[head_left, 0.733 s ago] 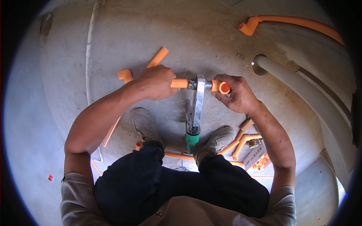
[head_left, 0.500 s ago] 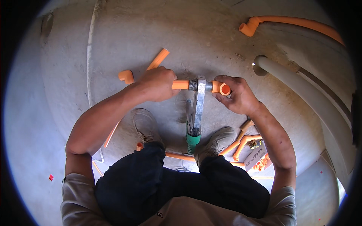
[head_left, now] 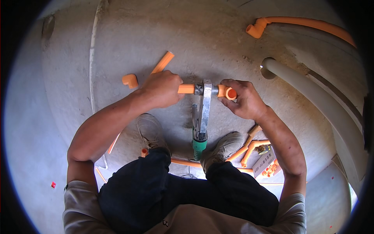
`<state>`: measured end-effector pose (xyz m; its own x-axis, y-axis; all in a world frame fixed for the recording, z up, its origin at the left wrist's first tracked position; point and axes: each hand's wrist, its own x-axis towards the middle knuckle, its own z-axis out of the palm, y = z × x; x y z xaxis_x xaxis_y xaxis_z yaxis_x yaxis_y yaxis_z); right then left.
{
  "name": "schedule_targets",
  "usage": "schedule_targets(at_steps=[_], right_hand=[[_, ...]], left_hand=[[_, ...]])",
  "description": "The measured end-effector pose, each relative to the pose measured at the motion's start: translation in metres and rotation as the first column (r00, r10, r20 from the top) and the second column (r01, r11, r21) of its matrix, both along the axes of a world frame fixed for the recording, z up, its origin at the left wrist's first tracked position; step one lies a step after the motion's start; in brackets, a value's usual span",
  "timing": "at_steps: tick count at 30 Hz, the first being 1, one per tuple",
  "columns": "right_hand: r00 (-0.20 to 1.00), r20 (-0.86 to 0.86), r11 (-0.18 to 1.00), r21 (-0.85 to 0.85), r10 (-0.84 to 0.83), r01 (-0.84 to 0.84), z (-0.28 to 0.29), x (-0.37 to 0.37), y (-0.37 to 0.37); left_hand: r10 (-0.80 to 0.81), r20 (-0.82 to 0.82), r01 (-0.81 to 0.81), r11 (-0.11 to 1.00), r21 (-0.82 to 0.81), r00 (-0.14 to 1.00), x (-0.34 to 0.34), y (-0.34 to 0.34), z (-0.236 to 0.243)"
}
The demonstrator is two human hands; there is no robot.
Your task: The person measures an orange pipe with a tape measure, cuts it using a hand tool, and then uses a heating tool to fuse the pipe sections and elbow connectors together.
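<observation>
A pipe fusion welder with a green handle and a flat metal heating plate stands between my feet. My left hand is closed round an orange pipe, whose end sits in the dark socket on the plate's left side. On the opposite side my right hand grips an orange pipe fitting pushed against the metal spigot. One round opening of this fitting faces up. How deep each piece sits on the welder I cannot tell.
Past my left hand lie an orange elbow and a short orange pipe. A box of orange fittings and a tape measure are by my right foot. A thick pale pipe rises at right; an orange pipe with elbow lies beyond.
Almost nothing differs. Both hands keep their grip, and the fitting in my right hand has shifted very slightly toward the plate.
</observation>
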<state>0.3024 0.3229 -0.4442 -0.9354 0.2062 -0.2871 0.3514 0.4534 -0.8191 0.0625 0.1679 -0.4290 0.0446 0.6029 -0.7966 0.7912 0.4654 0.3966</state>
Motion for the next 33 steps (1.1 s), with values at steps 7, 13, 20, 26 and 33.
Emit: schedule_targets(at_steps=[7, 13, 20, 26, 33], right_hand=[[1.0, 0.03, 1.0, 0.004, 0.007, -0.007, 0.002, 0.0, 0.001], [0.999, 0.02, 0.999, 0.026, 0.031, -0.031, 0.002, -0.002, 0.001], [0.999, 0.039, 1.0, 0.012, 0.027, -0.027, 0.005, -0.004, 0.0], [1.0, 0.013, 1.0, 0.009, 0.006, -0.006, 0.003, -0.004, 0.0], [1.0, 0.018, 1.0, 0.005, 0.004, -0.004, 0.001, -0.002, -0.001]], left_hand=[[-0.005, -0.016, 0.006, 0.996, 0.087, 1.0, 0.002, -0.005, -0.005], [-0.01, -0.026, 0.013, 0.992, 0.122, 1.0, 0.003, -0.007, -0.005], [-0.006, -0.045, 0.013, 0.987, 0.158, 0.999, 0.005, -0.01, -0.008], [0.022, -0.061, -0.009, 0.98, 0.198, 0.998, 0.007, -0.013, -0.008], [0.001, -0.071, 0.015, 0.974, 0.227, 0.997, 0.008, -0.013, -0.009]])
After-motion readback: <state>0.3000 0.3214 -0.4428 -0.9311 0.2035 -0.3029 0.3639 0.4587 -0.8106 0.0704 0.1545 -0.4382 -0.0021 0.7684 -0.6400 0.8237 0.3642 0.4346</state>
